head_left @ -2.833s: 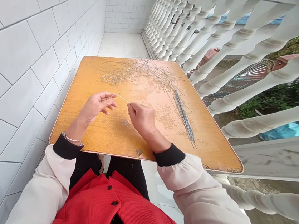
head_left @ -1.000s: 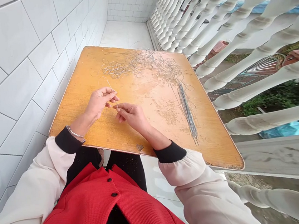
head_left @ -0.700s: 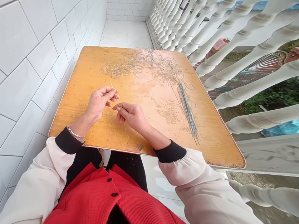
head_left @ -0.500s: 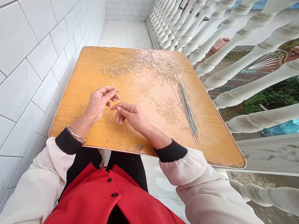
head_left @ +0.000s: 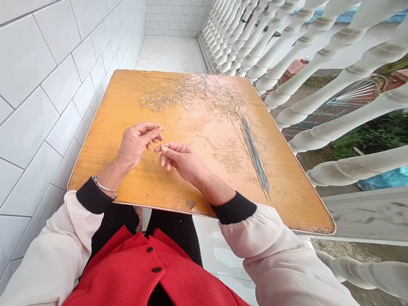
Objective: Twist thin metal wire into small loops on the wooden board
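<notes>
Over the near left part of the wooden table [head_left: 119, 182], my left hand [head_left: 138, 143] pinches a thin wire between thumb and forefinger. Close by on its right, my right hand [head_left: 181, 160] is also closed in a pinch on the wire [head_left: 160, 140]. The wire spans the small gap between the fingertips, and a fine end hangs below my right hand. Most of it is too thin to follow. Farther back on the table lies a tangle of bent wire loops [head_left: 163, 98]. A bundle of straight wires [head_left: 254, 154] rests to the right of my right hand.
A white tiled wall [head_left: 21, 100] runs along the left. On the right stands a railing of white balusters [head_left: 332, 114], close to the table's edge. My red vest [head_left: 131, 289] and dark trousers are at the near edge.
The wire end that stuck up above my left fingertips no longer shows there. Both hands sit slightly lower in the picture, as does the table, since the view has tilted a little.
</notes>
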### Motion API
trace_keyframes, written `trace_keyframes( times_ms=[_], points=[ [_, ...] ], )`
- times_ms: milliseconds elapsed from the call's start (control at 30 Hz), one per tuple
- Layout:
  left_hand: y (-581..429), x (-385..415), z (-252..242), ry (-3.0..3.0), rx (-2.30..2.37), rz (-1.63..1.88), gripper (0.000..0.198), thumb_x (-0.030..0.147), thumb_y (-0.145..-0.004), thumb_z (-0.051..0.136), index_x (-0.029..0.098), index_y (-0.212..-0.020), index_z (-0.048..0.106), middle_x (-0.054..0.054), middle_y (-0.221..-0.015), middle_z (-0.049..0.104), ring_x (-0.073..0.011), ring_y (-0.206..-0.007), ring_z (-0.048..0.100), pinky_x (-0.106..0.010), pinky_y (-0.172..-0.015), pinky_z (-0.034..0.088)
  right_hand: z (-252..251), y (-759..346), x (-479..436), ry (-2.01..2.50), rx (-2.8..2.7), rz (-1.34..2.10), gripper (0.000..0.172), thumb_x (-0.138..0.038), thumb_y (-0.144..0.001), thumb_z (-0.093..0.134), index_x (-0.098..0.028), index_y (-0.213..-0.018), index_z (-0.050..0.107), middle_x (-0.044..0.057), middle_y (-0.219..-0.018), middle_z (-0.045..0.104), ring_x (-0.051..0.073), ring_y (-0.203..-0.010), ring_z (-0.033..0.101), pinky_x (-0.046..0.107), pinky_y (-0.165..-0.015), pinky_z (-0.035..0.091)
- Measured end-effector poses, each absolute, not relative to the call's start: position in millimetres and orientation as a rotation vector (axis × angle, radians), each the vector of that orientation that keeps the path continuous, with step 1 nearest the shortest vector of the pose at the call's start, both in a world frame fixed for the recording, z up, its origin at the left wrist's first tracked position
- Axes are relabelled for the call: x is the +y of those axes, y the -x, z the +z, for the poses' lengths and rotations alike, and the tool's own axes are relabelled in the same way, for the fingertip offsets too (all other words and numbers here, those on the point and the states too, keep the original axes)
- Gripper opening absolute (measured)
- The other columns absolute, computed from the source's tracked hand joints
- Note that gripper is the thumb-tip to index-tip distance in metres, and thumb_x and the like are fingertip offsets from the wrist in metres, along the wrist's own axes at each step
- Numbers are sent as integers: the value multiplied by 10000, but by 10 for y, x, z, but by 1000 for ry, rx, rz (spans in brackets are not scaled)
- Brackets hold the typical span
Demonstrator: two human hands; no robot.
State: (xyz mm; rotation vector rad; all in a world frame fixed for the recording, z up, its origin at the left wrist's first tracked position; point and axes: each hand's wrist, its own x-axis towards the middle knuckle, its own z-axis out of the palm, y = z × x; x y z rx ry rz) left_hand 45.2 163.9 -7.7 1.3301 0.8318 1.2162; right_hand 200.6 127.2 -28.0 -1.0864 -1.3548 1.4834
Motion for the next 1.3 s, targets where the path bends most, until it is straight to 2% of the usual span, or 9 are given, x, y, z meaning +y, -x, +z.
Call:
trace_keyframes(
  times_ms=[133,267,367,467,600,733,900,1033,1300],
  points=[
    [-458,1632,-75,-1405,876,1240,127,235,-801,717,153,-712,679,5,-639,663,-51,-529,523,-177,-494,402,-292,-2012,1274,1148,-1433,1385,409,-572,-760,699,-171,-828,665,-38,-544,590,66,-429,448,214,-451,366],
    [-470,1632,-105,-1473,987,1240,109,201,-793,687,161,-692,671,9,-621,656,-59,-530,528,-173,-493,412,-333,-2038,1290,1240,-1586,1250,337,-495,-839,616,-164,-836,678,-42,-508,558,72,-410,418,220,-442,325],
    [-479,1634,-117,-1496,1057,1209,103,183,-786,677,161,-686,664,9,-614,653,-62,-523,528,-172,-496,421,-333,-2072,1292,1356,-1822,902,250,-354,-888,539,-172,-831,701,-24,-521,574,98,-450,453,240,-491,335],
    [-484,1639,-124,-1527,1097,1174,105,152,-775,668,157,-671,658,12,-599,644,-63,-510,521,-177,-496,419,-279,-2132,1274,1419,-2068,447,244,-258,-901,503,-182,-819,720,28,-640,661,139,-564,538,270,-583,352],
    [-486,1652,-175,-1591,1138,1137,112,144,-772,654,158,-661,663,12,-592,647,-70,-501,522,-192,-499,417,-204,-2235,1259,1426,-2277,57,322,-246,-960,422,-172,-873,723,86,-806,712,172,-664,571,293,-616,326],
    [-503,1671,-274,-1636,1150,1155,122,170,-782,652,163,-660,665,11,-600,651,-70,-504,530,-199,-514,421,-208,-2265,1264,1427,-2366,-133,367,-246,-990,372,-153,-913,718,104,-828,689,188,-698,564,305,-614,311],
    [-549,1668,-286,-1487,1130,1107,83,162,-783,654,157,-701,672,-1,-642,675,-77,-559,582,-189,-539,472,-278,-2182,1269,1421,-2370,-181,301,-290,-986,447,-153,-1014,714,119,-885,696,210,-776,588,303,-645,345],
    [-555,1637,-177,-1278,1091,1064,85,130,-774,670,141,-692,650,3,-610,648,-58,-529,546,-175,-525,456,-303,-2169,1284,1440,-2318,-140,323,-302,-999,438,-173,-928,725,100,-817,699,197,-743,594,292,-641,353],
    [-464,1625,-77,-1099,880,968,104,169,-754,730,129,-708,645,1,-651,632,-49,-586,547,-159,-546,415,-313,-2210,1301,1118,-2180,328,319,-314,-992,444,-180,-926,725,55,-802,717,147,-677,619,256,-663,435]
  ],
)
